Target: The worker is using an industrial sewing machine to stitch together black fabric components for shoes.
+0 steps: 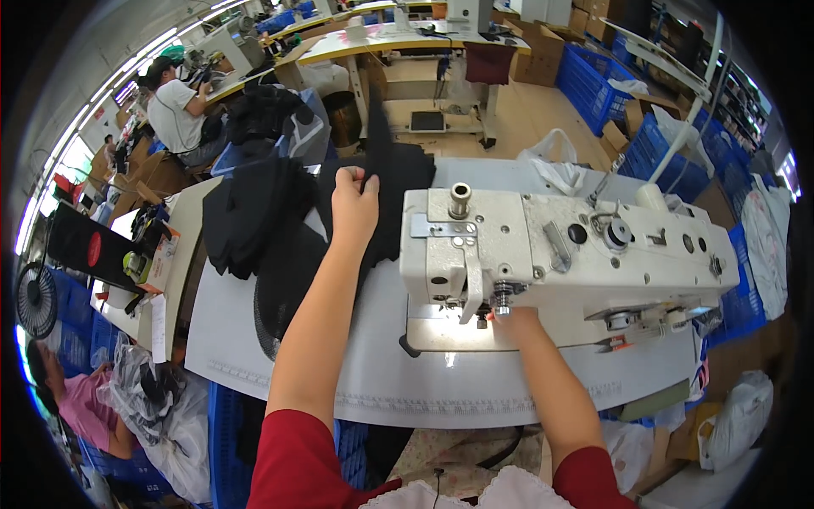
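Note:
My left hand is closed in a pinch on a black fabric piece, which stands up above a stack of black cut fabric. More black fabric is heaped to the left, and a dark mesh-like piece hangs down beside my left forearm. A white industrial sewing machine stands on the right half of the table. My right hand reaches under its head, close to the lit needle area. The machine hides the fingers of that hand.
The white sewing table has a ruler strip along its near edge. A white plastic bag lies behind the machine. Blue crates stand at the right. At the left, a co-worker sits at another machine, and another person is nearer.

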Demonstrator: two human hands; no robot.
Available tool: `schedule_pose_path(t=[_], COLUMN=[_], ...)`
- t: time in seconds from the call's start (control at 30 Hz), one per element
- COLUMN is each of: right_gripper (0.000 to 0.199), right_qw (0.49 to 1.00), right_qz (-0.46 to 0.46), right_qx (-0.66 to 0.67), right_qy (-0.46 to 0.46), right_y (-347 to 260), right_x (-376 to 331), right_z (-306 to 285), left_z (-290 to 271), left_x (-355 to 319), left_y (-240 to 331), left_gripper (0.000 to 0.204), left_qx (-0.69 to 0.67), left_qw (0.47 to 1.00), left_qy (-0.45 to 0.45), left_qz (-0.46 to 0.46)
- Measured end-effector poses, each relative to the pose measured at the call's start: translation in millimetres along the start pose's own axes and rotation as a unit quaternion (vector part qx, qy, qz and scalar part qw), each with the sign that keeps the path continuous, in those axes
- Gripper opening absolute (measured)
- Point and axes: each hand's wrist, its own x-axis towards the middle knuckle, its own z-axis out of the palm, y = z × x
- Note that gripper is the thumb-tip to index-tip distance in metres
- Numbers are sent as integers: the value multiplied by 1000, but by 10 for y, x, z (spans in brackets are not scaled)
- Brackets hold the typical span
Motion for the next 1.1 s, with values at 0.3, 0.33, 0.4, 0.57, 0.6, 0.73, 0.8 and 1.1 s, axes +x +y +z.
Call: schedule_pose_path(t=[0.3,0.33,0.4,0.57,0.6,0.73,0.8,1.1], right_gripper=[15,15,15,16,16,16,16,17], right_qw=[991,994,997,995,993,978,967,884], right_qz=[76,57,19,-72,-93,-167,-212,-383], right_qx=[107,96,72,5,-7,-70,-91,-218], right_qy=[14,17,23,67,69,106,110,156], right_y=[-173,-160,-138,-98,-99,-55,-64,371], right_x=[212,223,261,228,218,297,320,-63], right_z=[-149,-114,-51,58,135,43,125,229], left_z=[447,403,321,299,253,291,183,-190], left_x=[-655,-692,-757,-843,-853,-929,-952,-1216], left_y=[-184,-212,-264,-318,-362,-344,-388,-24], left_gripper=[32,32,32,33,33,34,34,31], left_qx=[-439,-402,-324,-141,-97,44,132,105], left_qw=[843,868,909,957,960,945,923,926], left_qy=[-275,-269,-256,-232,-222,-187,-161,-344], left_qz=[-143,-114,-55,107,137,266,324,117])
